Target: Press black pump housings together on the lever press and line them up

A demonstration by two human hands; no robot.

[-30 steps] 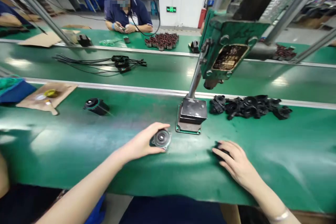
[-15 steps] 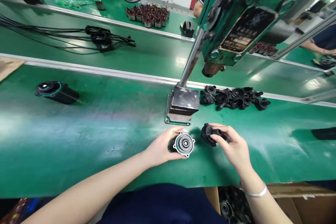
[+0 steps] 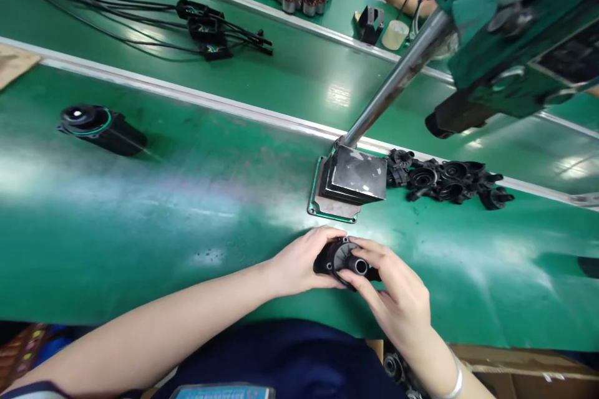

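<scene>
Left of the block (image 3: 358, 174), I can pass as far as the housing (image 3: 107, 131). Behind it the post (image 3: 393, 90) bars me, right of it parts (image 3: 450, 190) crowd, above-right the press (image 3: 491, 56) overhangs. In front, my left hand (image 3: 302, 263) and right hand (image 3: 400, 296) fill the way.

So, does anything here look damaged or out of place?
The dark block at the foot of the metal post has pale patches on top, possibly chipped paint. Small dark specks mark the green bench left of the block; their cause is unclear.
</scene>
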